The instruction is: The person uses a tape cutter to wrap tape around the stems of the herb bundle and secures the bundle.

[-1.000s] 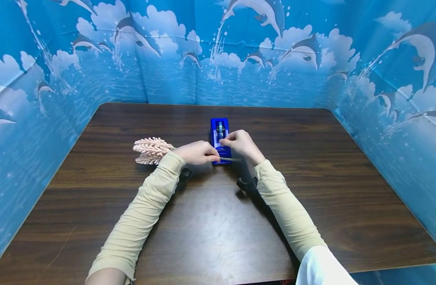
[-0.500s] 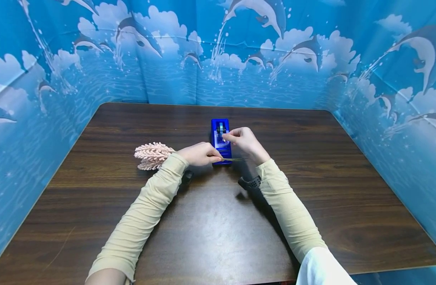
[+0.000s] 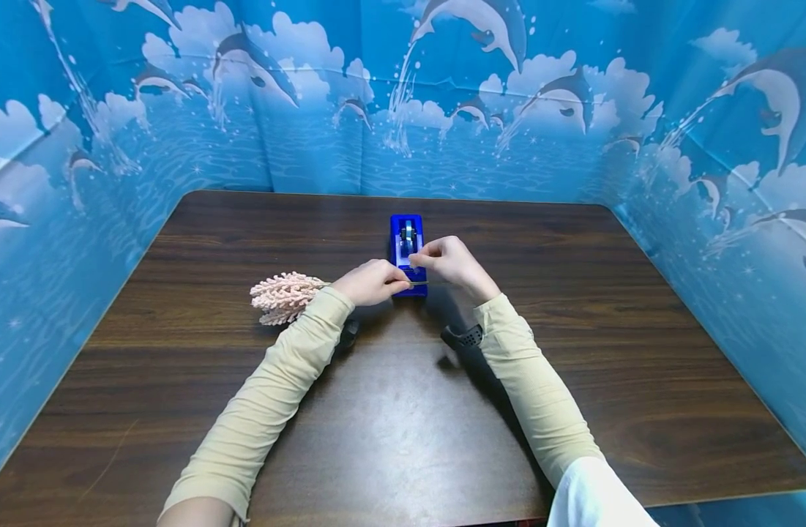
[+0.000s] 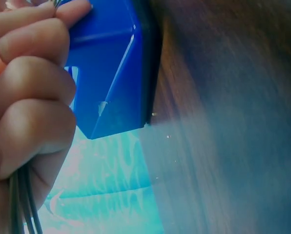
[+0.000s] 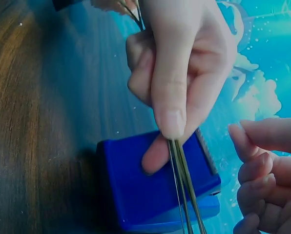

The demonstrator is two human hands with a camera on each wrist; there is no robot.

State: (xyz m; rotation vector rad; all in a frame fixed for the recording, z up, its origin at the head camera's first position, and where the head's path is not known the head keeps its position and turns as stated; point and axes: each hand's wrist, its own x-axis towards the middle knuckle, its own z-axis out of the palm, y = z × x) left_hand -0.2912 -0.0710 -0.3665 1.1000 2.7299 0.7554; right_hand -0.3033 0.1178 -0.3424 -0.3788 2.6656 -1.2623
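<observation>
My left hand (image 3: 372, 283) grips a thin bundle of greenish stems (image 5: 186, 185) between thumb and fingers. From its left side sticks out the pale pink, bumpy flower head (image 3: 284, 296) of the same bunch. Under the stem ends stands a blue tape dispenser (image 3: 412, 291), its tape roll (image 3: 408, 233) toward the far side. Its toothed cutting edge (image 5: 207, 152) shows in the right wrist view. Over the dispenser's right side is my right hand (image 3: 452, 262), thumb and index tips together, other fingers curled. I cannot make out any tape between those tips.
The dark wooden table (image 3: 350, 439) reaches to a blue dolphin-print curtain (image 3: 310, 146) behind and at both sides. Black wrist straps (image 3: 462, 337) hang below the forearms.
My left hand shifts slightly right and away from me with the stems; the flower head tips toward me. My right fingertips move forward a little over the dispenser, then slightly back.
</observation>
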